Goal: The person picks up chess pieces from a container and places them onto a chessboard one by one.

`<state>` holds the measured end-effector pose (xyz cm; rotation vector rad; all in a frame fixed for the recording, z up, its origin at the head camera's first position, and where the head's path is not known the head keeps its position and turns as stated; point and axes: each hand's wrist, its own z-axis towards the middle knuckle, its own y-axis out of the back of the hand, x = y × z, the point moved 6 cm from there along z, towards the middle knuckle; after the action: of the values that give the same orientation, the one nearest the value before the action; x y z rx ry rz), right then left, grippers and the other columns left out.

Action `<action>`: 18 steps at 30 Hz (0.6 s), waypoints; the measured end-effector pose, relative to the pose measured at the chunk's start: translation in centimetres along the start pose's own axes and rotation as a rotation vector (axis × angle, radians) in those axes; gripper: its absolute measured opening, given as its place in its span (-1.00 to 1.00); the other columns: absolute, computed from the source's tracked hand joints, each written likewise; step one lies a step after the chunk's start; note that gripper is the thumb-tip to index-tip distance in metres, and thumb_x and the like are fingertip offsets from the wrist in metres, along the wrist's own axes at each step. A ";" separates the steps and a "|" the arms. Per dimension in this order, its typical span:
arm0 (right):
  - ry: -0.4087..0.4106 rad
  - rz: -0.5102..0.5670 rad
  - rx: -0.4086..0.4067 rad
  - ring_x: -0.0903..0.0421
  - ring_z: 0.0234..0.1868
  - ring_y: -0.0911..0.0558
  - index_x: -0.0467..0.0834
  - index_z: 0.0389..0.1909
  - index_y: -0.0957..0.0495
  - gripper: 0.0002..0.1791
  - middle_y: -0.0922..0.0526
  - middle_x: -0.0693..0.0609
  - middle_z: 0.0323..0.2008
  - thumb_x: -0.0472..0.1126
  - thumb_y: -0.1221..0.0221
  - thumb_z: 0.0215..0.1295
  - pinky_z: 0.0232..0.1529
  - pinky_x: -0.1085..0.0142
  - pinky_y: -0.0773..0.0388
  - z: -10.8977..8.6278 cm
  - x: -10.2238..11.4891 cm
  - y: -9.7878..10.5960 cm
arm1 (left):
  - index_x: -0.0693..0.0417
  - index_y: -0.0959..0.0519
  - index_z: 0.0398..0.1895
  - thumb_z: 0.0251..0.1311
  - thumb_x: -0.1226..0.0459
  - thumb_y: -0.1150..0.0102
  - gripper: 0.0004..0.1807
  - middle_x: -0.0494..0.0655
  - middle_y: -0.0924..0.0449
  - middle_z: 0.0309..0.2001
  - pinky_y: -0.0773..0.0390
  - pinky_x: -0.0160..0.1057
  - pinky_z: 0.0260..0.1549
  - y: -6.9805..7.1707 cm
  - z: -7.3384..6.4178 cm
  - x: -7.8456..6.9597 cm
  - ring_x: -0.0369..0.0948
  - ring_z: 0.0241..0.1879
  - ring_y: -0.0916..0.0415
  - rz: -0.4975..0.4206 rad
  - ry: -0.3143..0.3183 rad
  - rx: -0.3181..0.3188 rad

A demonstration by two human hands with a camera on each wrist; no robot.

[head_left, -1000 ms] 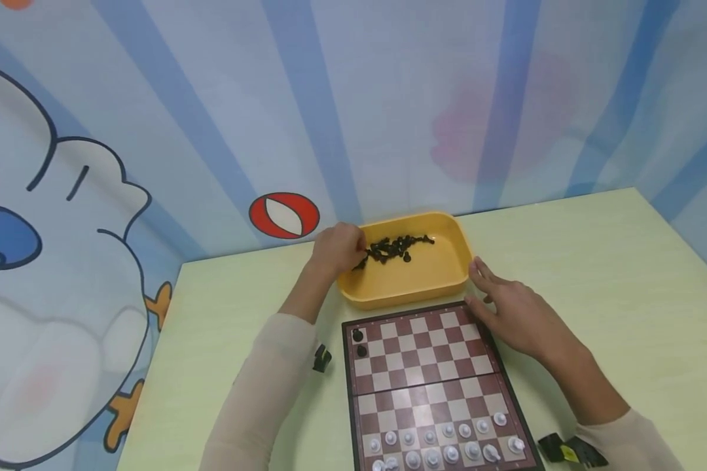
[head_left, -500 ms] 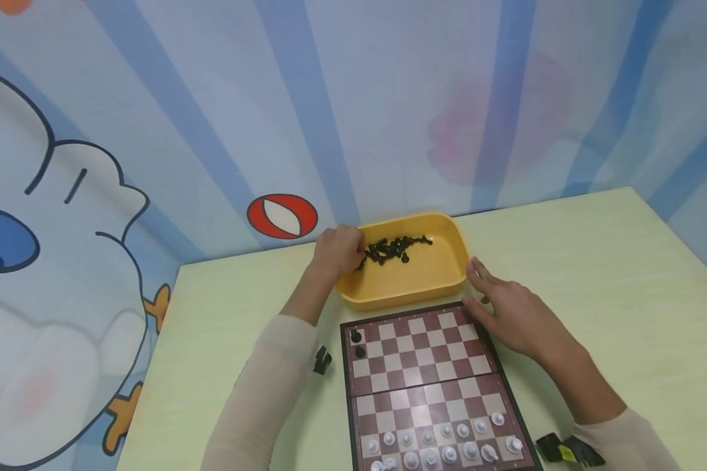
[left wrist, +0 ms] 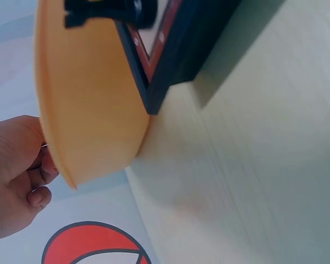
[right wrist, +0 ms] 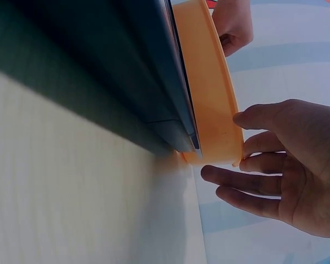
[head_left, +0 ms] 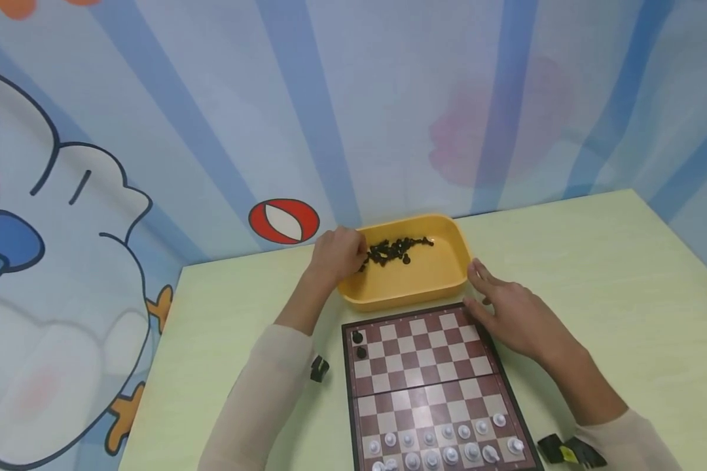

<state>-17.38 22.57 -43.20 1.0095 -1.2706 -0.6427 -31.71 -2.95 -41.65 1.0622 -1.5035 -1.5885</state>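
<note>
My left hand (head_left: 338,254) reaches over the left rim of a yellow tray (head_left: 409,284), fingers curled down beside a heap of black chess pieces (head_left: 391,250). In the left wrist view the fingertips of that hand (left wrist: 16,170) are partly hidden behind the tray wall, and I cannot tell if they pinch a piece. At the tray's right end my right hand (head_left: 515,314) is spread loosely. Its thumb and fingers touch the tray corner in the right wrist view. A chessboard (head_left: 412,356) lies just in front, with two black pieces (head_left: 358,336) at its far left corner.
White chess pieces (head_left: 430,458) stand in two rows at the board's near end. One black strap-like item (head_left: 319,368) shows by the left sleeve, another (head_left: 571,451) by the right. A patterned wall (head_left: 389,131) rises behind the pale table (head_left: 624,275).
Both hands stay at the tray almost unmoved. The left forearm shifts very slightly, and the head view jitters a little. The pieces on the board have not moved.
</note>
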 end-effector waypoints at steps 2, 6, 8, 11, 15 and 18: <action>0.000 0.005 0.002 -0.37 0.49 -0.41 -0.29 0.62 -0.17 -0.26 -0.15 -0.24 0.64 0.01 -0.12 0.63 0.35 -0.28 -0.49 0.0 0.0 0.0 | 0.01 -0.65 -0.53 0.42 0.31 -0.27 -0.72 -0.20 -0.52 -0.56 -0.32 -0.34 -0.58 0.4 -0.5 -0.3 -0.27 -0.57 -0.34 -0.006 -0.006 -0.021; -0.005 0.006 0.002 -0.38 0.49 -0.41 -0.29 0.62 -0.15 -0.25 -0.14 -0.24 0.64 0.00 -0.11 0.63 0.35 -0.29 -0.49 0.0 0.0 0.1 | 0.00 -0.82 -0.29 0.40 0.26 -0.36 -0.89 -0.17 -0.78 -0.33 -0.60 -0.28 -0.46 1.4 -1.4 -0.9 -0.23 -0.45 -0.58 -0.027 -0.020 -0.060; -0.008 0.006 0.000 -0.38 0.50 -0.41 -0.29 0.63 -0.15 -0.25 -0.14 -0.24 0.64 0.00 -0.11 0.63 0.34 -0.29 -0.49 -0.1 -0.1 0.2 | 0.01 -0.83 -0.24 0.40 0.24 -0.37 -0.90 -0.15 -0.82 -0.27 -0.66 -0.25 -0.40 1.8 -1.9 -1.2 -0.22 -0.40 -0.64 -0.036 -0.025 -0.065; -0.004 0.009 -0.003 -0.38 0.50 -0.41 -0.29 0.62 -0.15 -0.25 -0.15 -0.25 0.64 0.00 -0.12 0.63 0.34 -0.28 -0.49 -0.1 0.0 0.1 | 0.02 -0.83 -0.22 0.39 0.24 -0.39 -0.91 -0.16 -0.82 -0.26 -0.69 -0.24 -0.36 2.3 -2.7 -1.6 -0.20 -0.36 -0.68 -0.049 -0.040 -0.081; -0.001 0.012 0.001 -0.38 0.49 -0.41 -0.29 0.62 -0.16 -0.26 -0.15 -0.25 0.64 0.00 -0.12 0.63 0.35 -0.28 -0.49 -0.2 0.2 0.1 | 0.02 -0.85 -0.21 0.37 0.26 -0.40 -0.91 -0.16 -0.84 -0.27 -0.69 -0.26 -0.38 3.2 -3.9 -2.4 -0.20 -0.35 -0.71 -0.040 -0.069 -0.112; 0.002 0.010 0.003 -0.38 0.49 -0.42 -0.28 0.62 -0.17 -0.26 -0.15 -0.25 0.64 0.00 -0.12 0.63 0.34 -0.27 -0.50 -0.2 0.3 0.0 | 0.02 -0.86 -0.21 0.35 0.27 -0.41 -0.91 -0.16 -0.84 -0.26 -0.69 -0.27 -0.40 3.7 -4.7 -3.1 -0.20 -0.33 -0.73 -0.044 -0.088 -0.133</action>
<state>-17.16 22.39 -43.06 1.0054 -1.2745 -0.6321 -26.33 -2.51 -37.61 0.9675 -1.4178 -1.7603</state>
